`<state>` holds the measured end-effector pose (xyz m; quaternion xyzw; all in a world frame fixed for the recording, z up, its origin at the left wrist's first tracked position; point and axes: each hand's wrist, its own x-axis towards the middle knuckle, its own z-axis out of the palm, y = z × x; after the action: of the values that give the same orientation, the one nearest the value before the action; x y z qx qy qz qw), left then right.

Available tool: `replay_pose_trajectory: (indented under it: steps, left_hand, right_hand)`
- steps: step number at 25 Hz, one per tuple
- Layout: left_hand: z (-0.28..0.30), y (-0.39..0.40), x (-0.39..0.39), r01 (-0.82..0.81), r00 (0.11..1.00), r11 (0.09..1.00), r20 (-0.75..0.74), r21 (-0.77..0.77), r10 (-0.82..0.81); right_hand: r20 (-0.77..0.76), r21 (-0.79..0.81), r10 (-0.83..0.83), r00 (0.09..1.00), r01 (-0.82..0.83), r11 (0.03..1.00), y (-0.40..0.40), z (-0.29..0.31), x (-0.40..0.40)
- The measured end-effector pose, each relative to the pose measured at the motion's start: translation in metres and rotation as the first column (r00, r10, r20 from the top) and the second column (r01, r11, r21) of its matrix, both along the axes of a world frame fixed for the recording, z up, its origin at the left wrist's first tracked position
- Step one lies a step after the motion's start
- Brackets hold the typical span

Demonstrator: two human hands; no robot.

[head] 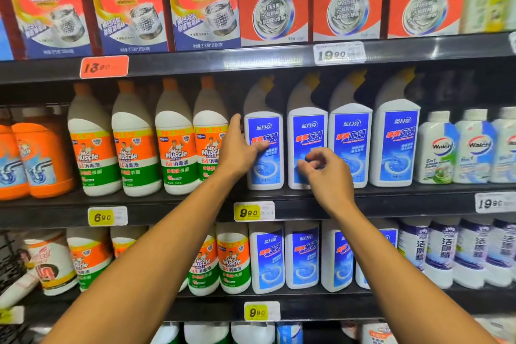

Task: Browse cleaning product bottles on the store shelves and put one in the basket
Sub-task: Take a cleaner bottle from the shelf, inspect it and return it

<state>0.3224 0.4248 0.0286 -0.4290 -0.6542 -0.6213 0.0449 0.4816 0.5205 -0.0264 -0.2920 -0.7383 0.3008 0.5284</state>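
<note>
Left hand (240, 148) gripping upright blue-label bottle (265, 156) mid-frame, long axis vertical; right hand (326, 173) loosely curled, empty, just right.

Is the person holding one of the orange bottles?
No, the left hand grips a white bottle with a blue label, and the right hand is in front of the next blue-label bottle.

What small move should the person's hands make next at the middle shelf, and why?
Probably draw the leftmost blue-label bottle forward off the shelf: the left hand already wraps its left edge, while the right hand hovers, fingers loosely curled, before the next bottle. No basket shows.
</note>
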Motion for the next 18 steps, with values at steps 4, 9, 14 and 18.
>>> replay_pose_trajectory:
  steps: [4,9,14,18]
  left_hand:
    - [0.001,0.000,0.001,0.002,1.000,1.000,0.026,-0.016,-0.001]
    - [0.004,-0.005,0.006,0.038,0.999,0.999,0.032,-0.021,-0.038]
    - [0.004,-0.021,0.023,0.010,0.998,1.000,-0.054,-0.015,-0.011]
    - [0.014,-0.025,0.051,-0.210,0.894,0.971,-0.379,0.112,0.237]
  right_hand:
    - [0.014,0.017,0.017,1.000,-0.017,1.000,0.002,0.000,0.002]
    - [0.020,0.027,0.029,0.999,-0.029,0.999,0.007,0.001,0.004]
    - [-0.005,0.022,0.021,1.000,-0.021,1.000,0.013,0.003,0.013]
    - [-0.013,0.017,0.056,0.998,-0.056,0.998,0.019,0.002,0.022]
